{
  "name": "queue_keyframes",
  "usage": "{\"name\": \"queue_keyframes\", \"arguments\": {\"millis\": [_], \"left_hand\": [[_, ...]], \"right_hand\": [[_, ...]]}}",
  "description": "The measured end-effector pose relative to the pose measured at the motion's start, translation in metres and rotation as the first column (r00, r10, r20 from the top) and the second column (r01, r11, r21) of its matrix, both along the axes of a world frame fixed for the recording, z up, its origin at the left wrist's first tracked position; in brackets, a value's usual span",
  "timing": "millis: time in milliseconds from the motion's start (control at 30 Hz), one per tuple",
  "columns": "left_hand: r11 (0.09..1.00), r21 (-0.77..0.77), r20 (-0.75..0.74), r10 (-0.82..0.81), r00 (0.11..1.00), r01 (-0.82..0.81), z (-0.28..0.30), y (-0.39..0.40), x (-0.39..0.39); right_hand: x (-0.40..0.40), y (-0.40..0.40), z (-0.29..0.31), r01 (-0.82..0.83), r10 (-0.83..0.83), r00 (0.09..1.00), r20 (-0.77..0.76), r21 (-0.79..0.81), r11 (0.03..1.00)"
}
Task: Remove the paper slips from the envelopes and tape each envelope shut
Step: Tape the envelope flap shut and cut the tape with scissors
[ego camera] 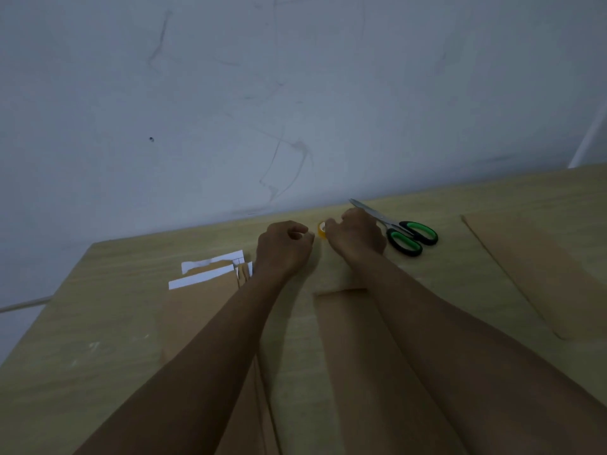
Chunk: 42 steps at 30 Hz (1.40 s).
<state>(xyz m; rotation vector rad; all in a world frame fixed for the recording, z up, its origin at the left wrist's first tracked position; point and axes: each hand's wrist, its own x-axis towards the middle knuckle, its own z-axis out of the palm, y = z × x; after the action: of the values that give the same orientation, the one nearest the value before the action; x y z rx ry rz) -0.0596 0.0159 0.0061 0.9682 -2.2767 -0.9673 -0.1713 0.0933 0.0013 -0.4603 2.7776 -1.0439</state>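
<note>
My right hand (356, 233) grips a small yellow tape roll (322, 230) near the back of the wooden table. My left hand (285, 247) is just left of the roll, fingers curled with thumb and forefinger pinched together; whether it pinches the tape's end is too small to tell. A brown envelope (341, 323) lies under my right forearm. To the left, a stack of brown envelopes (203, 300) has white paper slips (210, 269) sticking out of the tops. Another brown envelope (532, 267) lies at the far right.
Green-and-black-handled scissors (405, 234) lie right beside my right hand, blades pointing to the back left. The table (98, 339) butts against a pale wall at the back. Its left edge runs diagonally at the lower left.
</note>
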Motion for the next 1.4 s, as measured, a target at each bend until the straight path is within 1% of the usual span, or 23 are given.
{"name": "queue_keyframes", "arguments": {"millis": [67,133,267,367,467,533,567,633,700,733,767,833,900,967,1133,1267,1333,1400], "left_hand": [[1.0,0.022,-0.019,0.002,1.0,-0.001,0.0,-0.003,-0.006],[0.999,0.038,-0.035,0.008,0.999,-0.007,0.0,-0.005,-0.012],[0.997,0.073,-0.074,0.016,0.997,-0.011,-0.002,-0.004,-0.015],[0.993,0.119,-0.097,0.029,0.995,-0.017,-0.001,-0.002,-0.016],[0.975,0.224,-0.144,0.041,0.989,-0.008,0.0,0.0,-0.015],[0.96,0.28,-0.179,0.031,0.983,0.021,0.001,0.002,-0.013],[0.947,0.318,-0.202,0.022,0.979,0.044,0.005,0.005,-0.011],[0.899,0.425,-0.262,0.01,0.965,0.106,0.015,0.013,-0.007],[0.827,0.534,-0.307,-0.008,0.952,0.179,0.021,0.018,-0.005],[0.796,0.565,-0.324,-0.024,0.946,0.214,0.025,0.021,-0.003],[0.774,0.582,-0.34,-0.045,0.939,0.248,0.028,0.023,0.0],[0.76,0.575,-0.366,-0.092,0.926,0.303,0.031,0.027,0.005],[0.758,0.565,-0.395,-0.099,0.913,0.326,0.033,0.03,0.009],[0.755,0.569,-0.417,-0.076,0.906,0.326,0.034,0.033,0.014],[0.755,0.574,-0.431,-0.05,0.901,0.316,0.037,0.035,0.022],[0.738,0.594,-0.44,-0.036,0.897,0.321,0.038,0.037,0.023],[0.724,0.607,-0.435,-0.043,0.9,0.328,0.038,0.039,0.025],[0.708,0.626,-0.423,-0.044,0.905,0.327,0.04,0.041,0.026]], "right_hand": [[-0.006,-0.005,-0.001,-0.022,0.022,1.0,0.015,0.048,0.999],[-0.011,-0.008,-0.002,-0.026,0.025,1.0,0.008,0.058,0.998],[-0.012,-0.005,-0.006,-0.054,0.055,0.999,0.004,-0.018,0.998],[-0.012,0.002,-0.007,-0.048,0.052,0.999,0.016,-0.165,0.985],[-0.012,0.009,-0.002,-0.018,0.03,0.999,0.033,-0.334,0.942],[-0.01,0.011,0.005,0.006,0.043,0.995,0.095,-0.457,0.889],[-0.008,0.014,0.012,0.032,0.058,0.986,0.157,-0.519,0.854],[-0.002,0.02,0.027,0.128,0.102,0.933,0.345,-0.585,0.801],[0.003,0.028,0.041,0.209,0.184,0.81,0.557,-0.567,0.797],[0.005,0.032,0.047,0.223,0.24,0.74,0.629,-0.566,0.794],[0.007,0.036,0.051,0.231,0.297,0.676,0.674,-0.577,0.783],[0.01,0.041,0.056,0.251,0.371,0.593,0.715,-0.602,0.758],[0.013,0.045,0.06,0.288,0.398,0.544,0.739,-0.61,0.738],[0.018,0.05,0.063,0.302,0.423,0.515,0.746,-0.619,0.725],[0.027,0.059,0.067,0.288,0.46,0.501,0.733,-0.643,0.71],[0.032,0.064,0.068,0.3,0.471,0.499,0.727,-0.655,0.693],[0.035,0.065,0.067,0.296,0.471,0.515,0.716,-0.664,0.686],[0.038,0.065,0.066,0.274,0.45,0.572,0.686,-0.677,0.683]]}}
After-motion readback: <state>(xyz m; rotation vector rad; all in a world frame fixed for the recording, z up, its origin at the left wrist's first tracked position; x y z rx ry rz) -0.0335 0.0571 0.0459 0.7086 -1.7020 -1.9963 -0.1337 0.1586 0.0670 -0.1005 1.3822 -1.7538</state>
